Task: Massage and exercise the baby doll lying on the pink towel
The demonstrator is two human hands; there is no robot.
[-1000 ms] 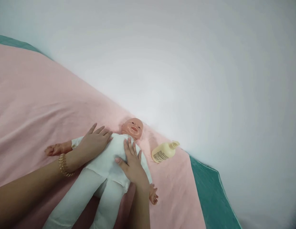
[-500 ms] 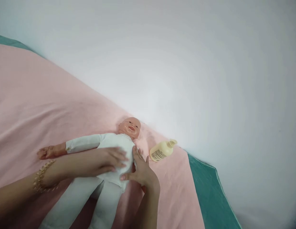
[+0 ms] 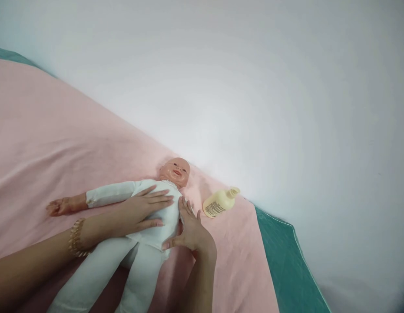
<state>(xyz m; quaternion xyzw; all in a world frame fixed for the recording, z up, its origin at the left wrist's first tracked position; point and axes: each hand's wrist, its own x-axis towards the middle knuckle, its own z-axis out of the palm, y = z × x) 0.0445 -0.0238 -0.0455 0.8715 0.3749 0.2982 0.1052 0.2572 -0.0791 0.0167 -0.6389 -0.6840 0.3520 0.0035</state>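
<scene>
A baby doll [image 3: 169, 204] with a white cloth body lies on its back on a pink sheet [image 3: 74, 117]. My left hand [image 3: 148, 211], with a beaded bracelet [image 3: 77, 238] at the wrist, rests flat on the doll's chest and belly, fingers spread. Against the doll's side on the right is my right hand [image 3: 192, 232], its fingers apart and the thumb near the doll's hip. The doll's arm on that side is mostly hidden by this hand. A pale yellow pump bottle [image 3: 220, 203] stands on the sheet just beyond my right hand.
A pale wall [image 3: 254, 95] rises along the far edge of the sheet. Green cover [image 3: 289, 256] shows beyond the pink sheet on the right, and a strip of it at the far left. Folds run across the sheet on the left.
My left hand has slid up the doll's chest and its fingers have spread; it was blurred by motion before. My right hand stays at the doll's side.
</scene>
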